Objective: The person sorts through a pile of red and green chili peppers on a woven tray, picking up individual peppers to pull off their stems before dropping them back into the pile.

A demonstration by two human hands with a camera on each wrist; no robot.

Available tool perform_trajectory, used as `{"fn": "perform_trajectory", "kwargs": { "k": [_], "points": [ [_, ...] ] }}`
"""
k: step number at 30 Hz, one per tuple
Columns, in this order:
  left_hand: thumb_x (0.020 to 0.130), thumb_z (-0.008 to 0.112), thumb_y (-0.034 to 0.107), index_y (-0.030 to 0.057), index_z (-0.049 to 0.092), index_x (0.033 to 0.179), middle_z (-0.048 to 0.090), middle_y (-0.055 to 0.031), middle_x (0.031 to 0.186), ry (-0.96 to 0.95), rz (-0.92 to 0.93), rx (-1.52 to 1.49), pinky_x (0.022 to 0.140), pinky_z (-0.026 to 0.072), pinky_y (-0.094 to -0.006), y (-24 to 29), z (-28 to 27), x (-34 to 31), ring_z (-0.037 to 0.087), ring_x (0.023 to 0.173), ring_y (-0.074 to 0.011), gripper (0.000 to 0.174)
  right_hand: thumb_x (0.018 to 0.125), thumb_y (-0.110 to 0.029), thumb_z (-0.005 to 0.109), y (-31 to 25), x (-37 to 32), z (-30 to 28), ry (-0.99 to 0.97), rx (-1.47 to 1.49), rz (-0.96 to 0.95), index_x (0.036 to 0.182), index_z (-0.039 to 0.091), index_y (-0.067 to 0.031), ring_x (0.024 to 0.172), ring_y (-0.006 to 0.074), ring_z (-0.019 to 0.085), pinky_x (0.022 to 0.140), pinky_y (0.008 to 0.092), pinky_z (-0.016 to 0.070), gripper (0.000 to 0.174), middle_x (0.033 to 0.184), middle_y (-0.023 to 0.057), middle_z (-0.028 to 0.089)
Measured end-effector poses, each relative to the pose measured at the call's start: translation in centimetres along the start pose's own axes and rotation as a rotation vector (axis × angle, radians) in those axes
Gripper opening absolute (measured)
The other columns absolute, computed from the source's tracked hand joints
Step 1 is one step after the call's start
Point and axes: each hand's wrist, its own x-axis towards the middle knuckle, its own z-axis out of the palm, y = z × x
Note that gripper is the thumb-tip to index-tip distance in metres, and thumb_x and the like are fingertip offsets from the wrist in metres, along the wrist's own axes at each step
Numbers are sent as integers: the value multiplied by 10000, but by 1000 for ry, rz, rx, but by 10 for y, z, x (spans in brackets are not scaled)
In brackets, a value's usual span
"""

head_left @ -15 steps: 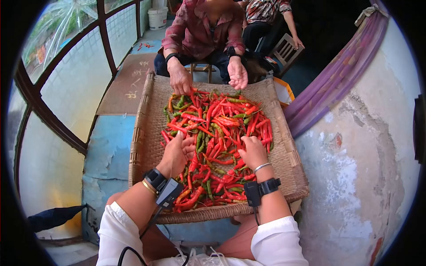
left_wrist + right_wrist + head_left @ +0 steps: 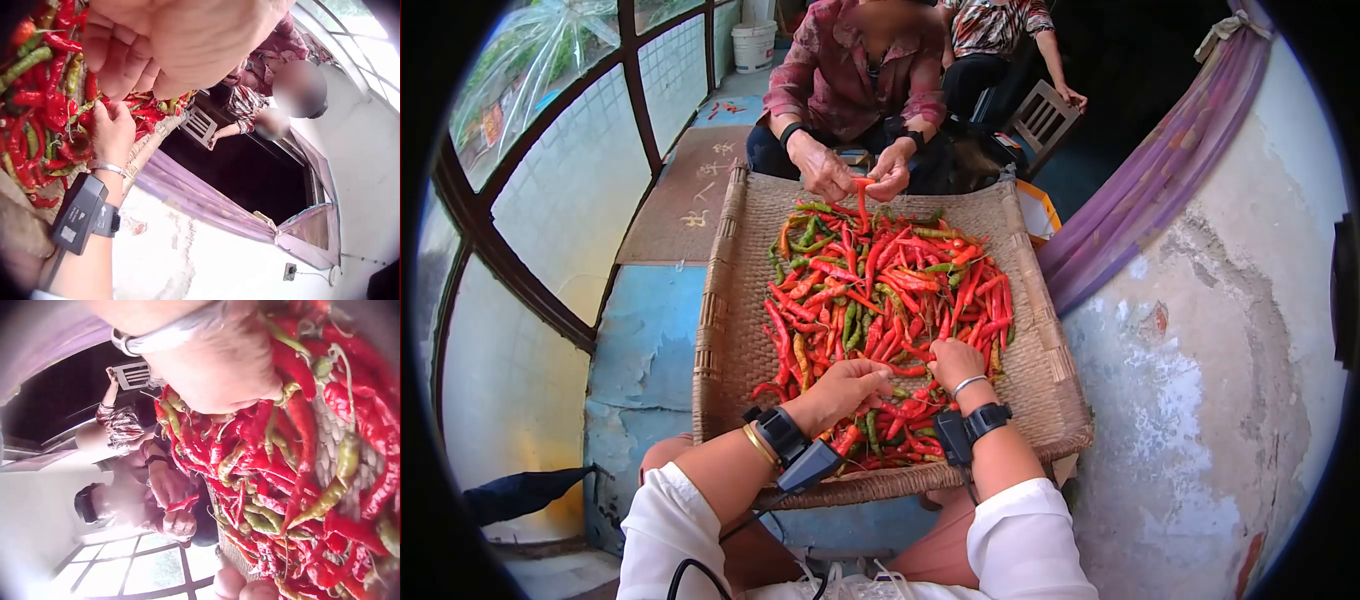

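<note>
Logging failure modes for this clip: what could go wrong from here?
1. Spill: chilies lie close to the near rim of the woven tray; a sweep by the left hand might push some over.
2. Snag: the right wrist unit and its cable could catch stems.
3. Ambiguous grip: the right hand hides its own fingertips in the head view, so a pick may be misread.

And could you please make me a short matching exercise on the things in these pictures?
1. Peppers
2. Silver bracelet
3. Curtain
4. Bucket

A. Purple, hanging beside the wall
B. White, near the windows
C. Around the camera wearer's right wrist
D. Red and green, piled on the woven tray

Pairs: 1-D; 2-C; 3-A; 4-B
</note>
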Motion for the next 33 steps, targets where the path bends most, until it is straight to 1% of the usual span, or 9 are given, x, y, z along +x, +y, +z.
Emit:
{"fn": "perform_trajectory", "kwargs": {
  "k": [10,12,15,20,24,28,29,30,33],
  "points": [
    [874,481,205,45,516,1020,561,4,802,109,141,35,519,395,-185,-4,-1,4,471,589,-46,220,730,-217,610,-36,-23,-56,372,215,-121,715,567,-28,626,243,582,548,355,469,194,688,96,587],
    [874,481,204,45,526,1008,553,15,786,51,178,54,513,385,-181,-2,2,1,460,583,-39,213,763,-192,602,-47,-27,-54,-137,1146,-47,699,547,-18,533,125,538,467,259,430,194,625,47,552],
    [875,481,209,50,551,968,545,33,755,-49,183,104,502,369,-176,1,4,-4,444,573,-31,197,791,-172,584,-58,-28,-44,-251,1369,-66,727,543,-26,476,44,459,416,184,369,165,589,1,507],
    [881,466,251,71,585,893,558,27,674,-128,86,250,489,366,-175,1,-4,-1,442,540,-34,217,793,-175,579,-50,-25,-50,-263,1867,71,795,551,-61,404,69,422,369,187,337,118,570,11,520],
    [881,455,276,47,565,773,566,-3,633,-143,93,139,445,380,-183,13,-13,-5,469,505,-41,275,800,-198,573,-19,-14,-55,114,1964,141,815,551,-64,410,69,439,351,188,335,137,570,16,527],
    [884,423,336,59,451,1008,532,-41,915,233,331,-368,528,418,-202,24,-37,6,510,603,-75,305,812,-219,558,14,-7,-57,280,1356,218,810,567,-37,459,61,474,395,179,372,182,609,24,548],
    [883,428,328,64,443,1023,524,-36,931,284,277,-452,532,421,-204,23,-44,9,512,613,-76,300,789,-214,565,25,-1,-47,281,1119,198,802,582,-36,547,149,551,487,259,449,179,664,64,583],
    [883,433,320,69,435,1039,516,-32,946,331,221,-537,537,425,-206,23,-47,10,513,623,-76,296,789,-214,565,27,1,-39,277,1125,203,802,582,-36,547,149,551,487,259,449,179,664,64,583],
    [881,446,301,71,459,1035,540,-29,918,280,102,-421,545,435,-208,18,-33,7,516,623,-74,277,713,-194,583,25,-1,-33,191,244,23,827,603,-68,821,305,548,724,395,443,171,847,132,583]
  ]
}}
